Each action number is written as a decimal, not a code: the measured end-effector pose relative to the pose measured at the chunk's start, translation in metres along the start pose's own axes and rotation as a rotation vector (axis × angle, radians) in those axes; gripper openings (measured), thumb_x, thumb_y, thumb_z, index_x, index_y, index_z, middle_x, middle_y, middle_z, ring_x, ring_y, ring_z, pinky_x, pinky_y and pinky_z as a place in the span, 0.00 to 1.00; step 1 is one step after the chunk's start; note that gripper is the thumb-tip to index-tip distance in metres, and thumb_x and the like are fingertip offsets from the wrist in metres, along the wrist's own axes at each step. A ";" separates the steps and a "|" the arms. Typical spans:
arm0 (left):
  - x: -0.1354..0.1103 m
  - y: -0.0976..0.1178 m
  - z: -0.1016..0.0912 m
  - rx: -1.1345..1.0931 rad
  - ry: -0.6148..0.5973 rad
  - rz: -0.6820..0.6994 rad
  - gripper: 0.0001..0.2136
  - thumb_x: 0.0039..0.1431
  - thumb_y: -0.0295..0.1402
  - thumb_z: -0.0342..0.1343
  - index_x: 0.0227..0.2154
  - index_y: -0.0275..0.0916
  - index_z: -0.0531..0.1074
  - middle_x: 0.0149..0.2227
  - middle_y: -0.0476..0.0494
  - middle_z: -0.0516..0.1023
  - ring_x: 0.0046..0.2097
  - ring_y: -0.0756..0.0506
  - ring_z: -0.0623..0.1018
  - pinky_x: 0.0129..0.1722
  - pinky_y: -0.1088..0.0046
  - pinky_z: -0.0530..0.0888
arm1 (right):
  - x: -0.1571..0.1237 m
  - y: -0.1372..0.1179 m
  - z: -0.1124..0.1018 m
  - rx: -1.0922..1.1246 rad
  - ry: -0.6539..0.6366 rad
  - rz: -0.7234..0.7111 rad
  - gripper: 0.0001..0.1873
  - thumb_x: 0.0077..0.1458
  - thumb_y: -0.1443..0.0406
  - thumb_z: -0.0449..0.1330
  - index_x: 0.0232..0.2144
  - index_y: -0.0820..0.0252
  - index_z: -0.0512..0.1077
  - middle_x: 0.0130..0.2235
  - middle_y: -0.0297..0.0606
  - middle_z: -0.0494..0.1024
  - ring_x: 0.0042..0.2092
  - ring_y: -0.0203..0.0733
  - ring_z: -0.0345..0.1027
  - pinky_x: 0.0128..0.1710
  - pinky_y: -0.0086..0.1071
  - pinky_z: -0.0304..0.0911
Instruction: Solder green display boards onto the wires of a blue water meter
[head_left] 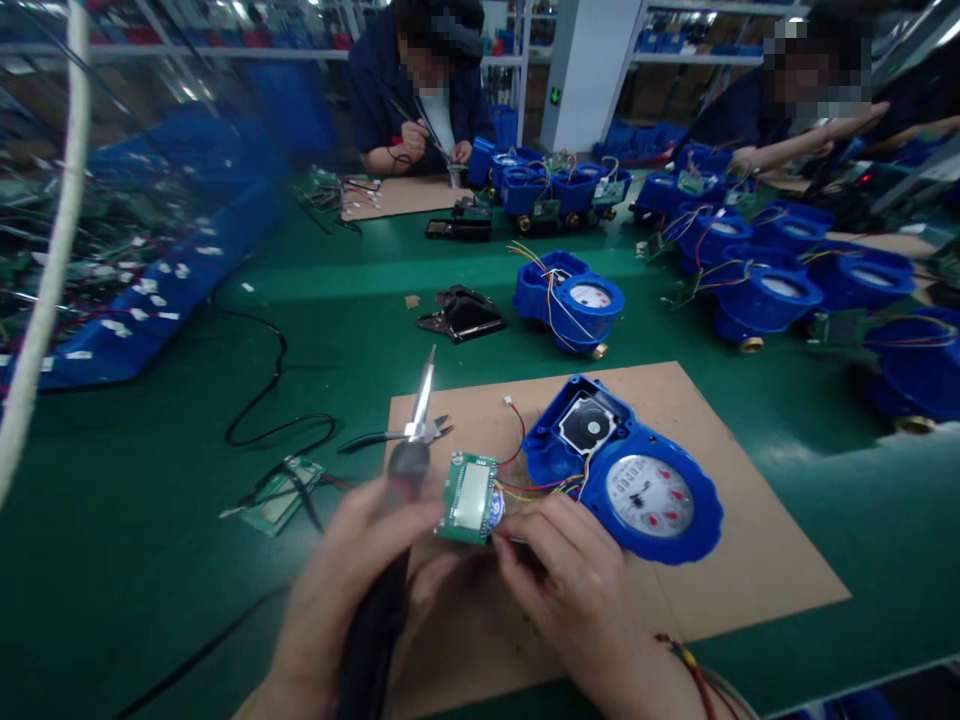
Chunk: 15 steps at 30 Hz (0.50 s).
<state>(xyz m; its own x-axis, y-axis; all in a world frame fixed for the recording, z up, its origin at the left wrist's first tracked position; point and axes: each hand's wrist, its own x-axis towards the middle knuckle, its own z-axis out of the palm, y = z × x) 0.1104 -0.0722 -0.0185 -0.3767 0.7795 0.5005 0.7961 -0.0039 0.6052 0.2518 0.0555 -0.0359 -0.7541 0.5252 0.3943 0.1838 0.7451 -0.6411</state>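
My left hand [337, 570], partly blurred, is closed around a soldering iron [390, 560] with a black handle, its metal tip pointing up and away. The thumb of this hand meets the left edge of a green circuit board [469, 495] with a pale display. At the board's lower right corner, my right hand [574, 565] pinches beside a round blue-and-white part [496, 508]; the exact contact is hidden. Thin coloured wires [536, 488] run from the board to a blue water meter [649, 495], which lies with its dial up and its side compartment uncovered.
Cutting pliers [397, 435] lie on the cardboard sheet [750, 560]. Left are another circuit board [281, 495], a black cable and a blue bin [187, 290] of boards. Beyond sit a black holder [461, 313], a blue meter [570, 300] and several more meters. Two people work opposite.
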 end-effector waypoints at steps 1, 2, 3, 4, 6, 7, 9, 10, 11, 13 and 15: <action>0.003 -0.004 0.006 -0.034 -0.042 0.007 0.19 0.53 0.25 0.56 0.47 0.44 0.60 0.50 0.42 0.64 0.51 0.44 0.67 0.51 0.67 0.66 | 0.001 -0.002 -0.002 -0.008 -0.002 -0.008 0.05 0.55 0.70 0.54 0.30 0.60 0.69 0.29 0.35 0.70 0.32 0.38 0.63 0.32 0.32 0.58; 0.004 -0.008 0.012 -0.068 -0.085 0.004 0.21 0.51 0.24 0.57 0.47 0.44 0.59 0.52 0.41 0.62 0.53 0.42 0.66 0.52 0.63 0.65 | 0.001 -0.004 -0.006 -0.018 0.002 -0.025 0.04 0.56 0.69 0.54 0.32 0.59 0.70 0.30 0.35 0.71 0.33 0.38 0.63 0.33 0.33 0.59; 0.005 -0.012 0.018 -0.093 -0.124 -0.003 0.23 0.51 0.24 0.57 0.48 0.44 0.58 0.53 0.39 0.61 0.54 0.40 0.64 0.53 0.59 0.65 | 0.000 -0.007 -0.011 -0.029 0.008 -0.053 0.05 0.56 0.69 0.54 0.35 0.59 0.70 0.32 0.36 0.72 0.35 0.38 0.64 0.34 0.33 0.59; 0.005 -0.016 0.023 -0.102 -0.145 -0.011 0.23 0.51 0.23 0.57 0.49 0.44 0.57 0.54 0.39 0.60 0.55 0.39 0.63 0.52 0.57 0.65 | -0.001 -0.009 -0.018 -0.038 0.028 -0.095 0.07 0.56 0.69 0.55 0.37 0.60 0.70 0.34 0.37 0.73 0.35 0.38 0.65 0.34 0.33 0.60; 0.002 -0.023 0.031 -0.105 -0.144 0.005 0.22 0.53 0.24 0.55 0.49 0.45 0.57 0.53 0.40 0.62 0.55 0.40 0.63 0.52 0.56 0.66 | -0.008 -0.012 -0.034 -0.070 0.088 -0.201 0.10 0.54 0.71 0.56 0.40 0.61 0.69 0.35 0.38 0.74 0.35 0.38 0.66 0.33 0.32 0.62; 0.000 -0.026 0.033 -0.109 -0.136 0.003 0.22 0.53 0.24 0.55 0.49 0.44 0.58 0.53 0.40 0.63 0.55 0.40 0.64 0.53 0.57 0.65 | -0.014 -0.012 -0.043 -0.104 0.116 -0.248 0.11 0.53 0.72 0.56 0.40 0.62 0.69 0.34 0.38 0.75 0.35 0.37 0.67 0.33 0.31 0.62; -0.003 -0.030 0.036 -0.106 -0.120 -0.019 0.21 0.53 0.24 0.56 0.49 0.43 0.59 0.52 0.40 0.64 0.55 0.40 0.64 0.54 0.57 0.63 | -0.027 -0.008 -0.060 -0.226 0.141 -0.299 0.11 0.50 0.73 0.57 0.38 0.63 0.70 0.31 0.38 0.75 0.33 0.38 0.67 0.31 0.31 0.63; -0.004 -0.031 0.037 -0.103 -0.109 -0.017 0.21 0.52 0.25 0.56 0.49 0.43 0.59 0.52 0.40 0.64 0.54 0.40 0.64 0.54 0.56 0.63 | -0.033 -0.004 -0.067 -0.310 0.136 -0.327 0.11 0.50 0.73 0.57 0.38 0.63 0.70 0.31 0.38 0.76 0.33 0.38 0.67 0.30 0.31 0.62; -0.004 -0.032 0.037 -0.096 -0.096 0.004 0.21 0.52 0.25 0.56 0.49 0.43 0.59 0.52 0.39 0.65 0.54 0.40 0.65 0.53 0.56 0.64 | -0.039 0.001 -0.073 -0.401 0.125 -0.357 0.11 0.51 0.72 0.56 0.38 0.64 0.71 0.31 0.39 0.76 0.32 0.39 0.66 0.29 0.32 0.61; -0.004 -0.033 0.037 -0.074 -0.099 0.018 0.21 0.51 0.26 0.56 0.49 0.43 0.59 0.52 0.39 0.65 0.54 0.39 0.65 0.52 0.55 0.65 | -0.044 0.009 -0.083 -0.587 0.083 -0.441 0.13 0.56 0.72 0.51 0.42 0.63 0.71 0.36 0.39 0.77 0.34 0.40 0.66 0.29 0.33 0.59; -0.002 -0.034 0.037 -0.082 -0.095 0.025 0.21 0.52 0.26 0.56 0.49 0.43 0.59 0.52 0.39 0.65 0.54 0.39 0.65 0.52 0.55 0.65 | -0.039 0.014 -0.090 -0.725 0.009 -0.533 0.17 0.58 0.72 0.46 0.46 0.60 0.69 0.44 0.37 0.74 0.39 0.40 0.65 0.32 0.33 0.58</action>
<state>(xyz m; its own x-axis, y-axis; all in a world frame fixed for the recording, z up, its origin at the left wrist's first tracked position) 0.1016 -0.0505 -0.0624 -0.3071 0.8345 0.4576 0.7618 -0.0726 0.6437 0.3410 0.0822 -0.0008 -0.8485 0.0364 0.5279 0.1659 0.9657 0.2000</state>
